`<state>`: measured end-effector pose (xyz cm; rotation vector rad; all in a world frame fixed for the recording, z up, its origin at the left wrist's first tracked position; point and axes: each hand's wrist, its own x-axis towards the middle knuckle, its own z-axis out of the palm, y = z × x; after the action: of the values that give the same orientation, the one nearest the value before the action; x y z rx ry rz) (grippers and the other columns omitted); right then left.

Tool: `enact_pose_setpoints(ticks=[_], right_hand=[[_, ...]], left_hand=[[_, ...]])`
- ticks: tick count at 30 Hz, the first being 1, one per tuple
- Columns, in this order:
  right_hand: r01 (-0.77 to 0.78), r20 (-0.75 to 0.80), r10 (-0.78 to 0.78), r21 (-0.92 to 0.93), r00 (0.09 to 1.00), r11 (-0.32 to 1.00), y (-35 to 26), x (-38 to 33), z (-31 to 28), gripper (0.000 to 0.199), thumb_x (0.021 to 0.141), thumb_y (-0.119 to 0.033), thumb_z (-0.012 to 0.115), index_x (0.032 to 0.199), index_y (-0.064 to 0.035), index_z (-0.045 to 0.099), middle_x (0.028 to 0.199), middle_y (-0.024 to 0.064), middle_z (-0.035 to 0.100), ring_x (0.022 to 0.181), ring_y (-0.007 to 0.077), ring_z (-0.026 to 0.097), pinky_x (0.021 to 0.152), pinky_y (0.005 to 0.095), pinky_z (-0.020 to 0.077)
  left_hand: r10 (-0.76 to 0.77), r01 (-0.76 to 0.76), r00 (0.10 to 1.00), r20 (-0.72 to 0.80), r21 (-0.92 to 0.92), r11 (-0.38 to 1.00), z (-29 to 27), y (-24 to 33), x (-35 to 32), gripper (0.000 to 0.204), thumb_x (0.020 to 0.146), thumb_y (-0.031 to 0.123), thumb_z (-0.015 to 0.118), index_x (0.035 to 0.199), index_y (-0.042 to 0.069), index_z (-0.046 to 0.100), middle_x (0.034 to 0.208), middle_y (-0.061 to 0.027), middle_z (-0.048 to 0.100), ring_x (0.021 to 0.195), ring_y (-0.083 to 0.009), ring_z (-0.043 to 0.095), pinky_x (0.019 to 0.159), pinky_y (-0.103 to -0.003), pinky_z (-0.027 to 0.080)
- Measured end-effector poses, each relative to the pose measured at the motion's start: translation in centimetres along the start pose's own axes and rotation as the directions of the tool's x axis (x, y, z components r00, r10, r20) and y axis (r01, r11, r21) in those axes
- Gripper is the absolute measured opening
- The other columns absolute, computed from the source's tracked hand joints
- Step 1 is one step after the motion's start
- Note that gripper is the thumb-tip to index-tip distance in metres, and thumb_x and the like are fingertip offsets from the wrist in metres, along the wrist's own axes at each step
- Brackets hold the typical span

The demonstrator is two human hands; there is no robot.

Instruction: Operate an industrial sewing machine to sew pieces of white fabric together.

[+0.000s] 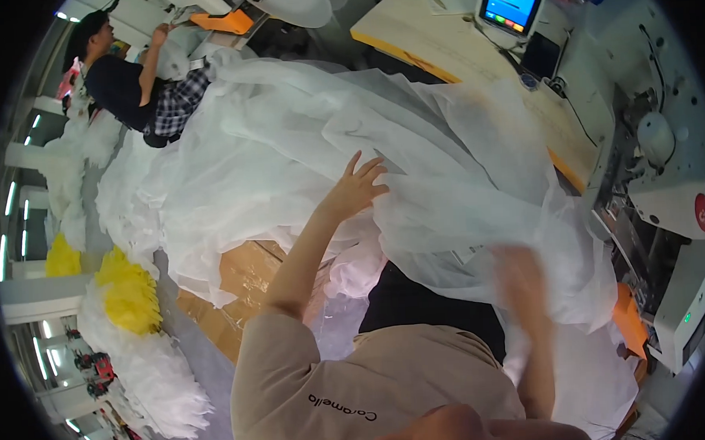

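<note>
A great heap of sheer white fabric, like tulle or netting [286, 136], spreads in folds across my lap and up to the work table. My left hand [357, 190] rests on the folds near the middle, fingers spread, gripping nothing that I can see. Nearer my body on the right, my right hand [518, 276] is smeared by motion over the same fabric. Its fingers cannot be made out, nor whether cloth is between them. Beside it, a small pale label-like patch [468, 254] shows on or through the fabric.
A wooden-topped table [407, 29] carries a lit control screen [514, 2]. Sewing-type machinery [649, 160] stands at right. Brown cardboard [245, 276] lies on the floor, with white and yellow fabric bundles [127, 291] at left. Another person [126, 80] works at the far left.
</note>
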<state>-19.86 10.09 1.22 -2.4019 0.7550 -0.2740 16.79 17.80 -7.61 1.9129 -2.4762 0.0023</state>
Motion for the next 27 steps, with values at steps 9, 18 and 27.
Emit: enact_pose_setpoints(ticks=[9, 18, 27], right_hand=[[0.275, -0.155, -0.246, 0.210, 0.957, 0.938, -1.3, 10.3, 7.5, 0.039, 0.083, -0.011, 0.059, 0.121, -0.0080, 0.052, 0.106, 0.0128, 0.060, 0.091, 0.0246, 0.058, 0.081, 0.0329, 0.0450], [0.004, -0.438, 0.522, 0.769, 0.732, 0.639, 1.6, 2.1, -4.4, 0.006, 0.091, -0.007, 0.048, 0.093, -0.0032, 0.053, 0.081, 0.0035, 0.053, 0.073, 0.0073, 0.049, 0.068, 0.0207, 0.0395], [-0.191, -0.401, 0.873, 0.868, 0.277, 0.459, 3.4, -1.2, -8.0, 0.018, 0.094, -0.017, 0.050, 0.083, -0.0021, 0.049, 0.071, -0.0044, 0.045, 0.073, 0.0023, 0.040, 0.065, 0.0190, 0.0340]], left_hand=[[-0.080, 0.134, 0.990, 0.120, -0.565, 0.814, -6.1, 2.0, 2.0, 0.013, 0.077, 0.010, 0.064, 0.089, 0.006, 0.062, 0.089, -0.0059, 0.060, 0.082, -0.0269, 0.060, 0.092, -0.038, 0.045], [0.148, -0.240, 0.970, -0.193, -0.651, 0.720, -15.6, 14.1, 16.3, 0.017, 0.070, 0.006, 0.063, 0.087, 0.007, 0.062, 0.082, -0.0070, 0.061, 0.066, -0.0258, 0.061, 0.064, -0.034, 0.049], [-0.117, -0.157, 0.850, -0.513, -0.459, 0.874, -13.8, 19.8, 20.2, 0.019, 0.069, 0.000, 0.062, 0.086, 0.008, 0.057, 0.090, -0.0057, 0.062, 0.067, -0.0241, 0.062, 0.056, -0.034, 0.048]])
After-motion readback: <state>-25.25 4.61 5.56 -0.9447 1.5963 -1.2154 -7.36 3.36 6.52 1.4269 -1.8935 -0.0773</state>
